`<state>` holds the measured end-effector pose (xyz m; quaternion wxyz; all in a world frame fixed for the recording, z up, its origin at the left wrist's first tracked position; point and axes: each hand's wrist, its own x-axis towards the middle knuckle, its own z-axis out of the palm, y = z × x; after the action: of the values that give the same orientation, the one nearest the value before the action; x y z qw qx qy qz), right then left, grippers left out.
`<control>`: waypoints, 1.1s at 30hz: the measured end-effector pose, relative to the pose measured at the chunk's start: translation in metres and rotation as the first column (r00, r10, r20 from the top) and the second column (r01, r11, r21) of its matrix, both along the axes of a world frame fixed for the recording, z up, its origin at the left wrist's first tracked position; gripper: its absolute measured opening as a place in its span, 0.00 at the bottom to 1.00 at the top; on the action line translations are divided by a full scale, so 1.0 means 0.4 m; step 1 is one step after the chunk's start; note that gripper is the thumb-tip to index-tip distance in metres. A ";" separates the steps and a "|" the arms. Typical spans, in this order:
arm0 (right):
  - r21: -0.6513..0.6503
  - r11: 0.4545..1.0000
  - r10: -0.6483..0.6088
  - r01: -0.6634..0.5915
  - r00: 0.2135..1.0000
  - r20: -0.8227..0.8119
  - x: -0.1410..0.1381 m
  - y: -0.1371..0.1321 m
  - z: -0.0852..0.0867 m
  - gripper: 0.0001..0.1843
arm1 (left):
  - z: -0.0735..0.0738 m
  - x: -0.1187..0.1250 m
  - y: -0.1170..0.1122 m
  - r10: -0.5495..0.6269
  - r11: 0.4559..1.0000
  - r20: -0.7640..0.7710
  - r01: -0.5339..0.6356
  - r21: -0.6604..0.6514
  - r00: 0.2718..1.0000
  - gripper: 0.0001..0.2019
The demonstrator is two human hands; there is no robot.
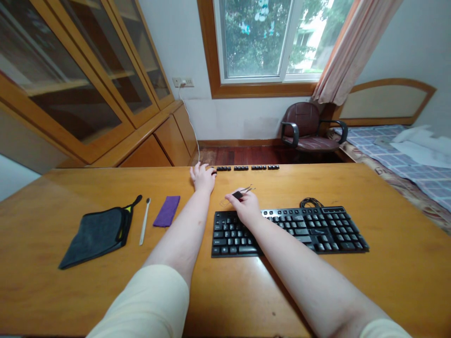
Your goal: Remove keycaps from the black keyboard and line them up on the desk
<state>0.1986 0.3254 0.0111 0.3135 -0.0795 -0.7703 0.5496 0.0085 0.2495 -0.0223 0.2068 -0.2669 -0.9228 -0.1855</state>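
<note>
My left hand [203, 178] is at the far edge of the desk, thumb and a finger around a small black keycap [214, 172] at the left end of a row. Several black keycaps [241, 168] stand there in short groups. My right hand [248, 206] grips a keycap puller [237, 194] by its black handle, the thin metal wires pointing up and right. Below that hand lies a black keyboard [299, 230], its left part partly covered by my hand and wrist. Some keys in its top row look missing, though my hand hides part of it.
On the left of the wooden desk [116, 300] lie a folded dark grey cloth [97, 234], a white-handled brush [144, 223] and a purple cloth [167, 211]. A coiled cable [311, 202] sits behind the keyboard. Beyond the desk are an armchair [305, 124] and a bed [416, 145].
</note>
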 end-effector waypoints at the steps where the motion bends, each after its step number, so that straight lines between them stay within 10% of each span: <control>1: -0.002 1.000 0.000 0.000 1.000 0.004 0.000 0.000 0.001 0.16 | 0.001 0.001 0.000 0.001 1.000 0.002 -0.001 -0.003 1.000 0.07; 12: -0.052 0.999 -0.003 0.002 1.000 -0.002 -0.004 -0.002 -0.008 0.15 | -0.011 -0.011 -0.021 0.131 0.991 0.107 -0.128 -0.031 0.986 0.25; 33: -0.041 0.999 -0.004 0.004 1.000 -0.001 0.000 0.000 -0.006 0.15 | -0.020 -0.031 -0.016 0.062 0.998 0.225 -0.063 -0.001 0.972 0.20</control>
<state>0.1985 0.3252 0.0085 0.3131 -0.0870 -0.7587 0.5646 -0.0038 0.2430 -0.0302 0.1077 -0.2143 -0.9477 -0.2104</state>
